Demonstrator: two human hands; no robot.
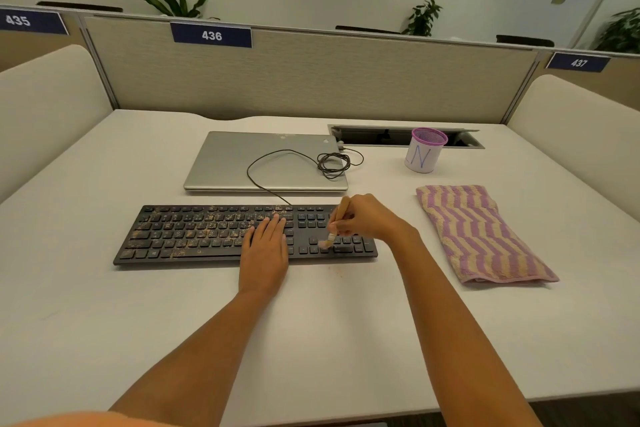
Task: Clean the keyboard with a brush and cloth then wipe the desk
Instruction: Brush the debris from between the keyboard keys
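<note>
A black keyboard [194, 236] lies across the white desk [104, 315], its left and middle keys covered in brown crumbs. My left hand [265, 250] rests flat on the keys right of the middle, fingers straight. My right hand [367, 217] grips a small wooden-handled brush [334, 230], whose pale bristles touch the keys near the keyboard's right end. A folded cloth [481, 236] with purple and tan zigzag stripes lies on the desk to the right of the keyboard, untouched.
A shut silver laptop [242, 163] lies behind the keyboard with the keyboard's coiled cable [332, 163] on it. A white cup with a purple mesh rim [424, 154] stands by a cable slot [381, 135]. A few crumbs [337, 270] lie on the desk.
</note>
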